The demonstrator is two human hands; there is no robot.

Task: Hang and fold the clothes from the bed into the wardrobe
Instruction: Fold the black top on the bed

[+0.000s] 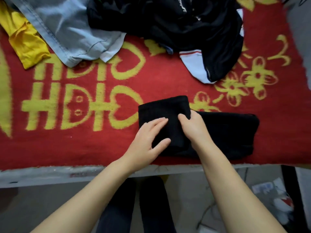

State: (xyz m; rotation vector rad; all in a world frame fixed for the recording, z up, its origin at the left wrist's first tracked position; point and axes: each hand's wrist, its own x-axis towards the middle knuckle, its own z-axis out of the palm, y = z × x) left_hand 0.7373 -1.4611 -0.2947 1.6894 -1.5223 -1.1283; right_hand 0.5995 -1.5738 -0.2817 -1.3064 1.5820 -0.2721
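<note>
A person is folding a black garment point(218, 132) at the near edge of the bed point(101, 148), which is covered by a red and yellow blanket point(151, 78). The left hand point(146, 142) is lying with its fingers straight and spread, pressing the folded-over end flat; its grip is holding nothing. Just right of it, the right hand point(195, 126) is curling its fingers round the fold's edge, the grip closed on the cloth. The rest of the garment is stretching away to the right of that grip.

To fold well, the flat hand should probably be pinning the layers while the gripping hand is drawing the edge square, smoothing creases before the next turn.

Beyond both hands, pale jeans point(67, 27), a yellow garment point(25, 41) and a black pile point(176, 22) are waiting unfolded. No container or wardrobe is showing in view.
</note>
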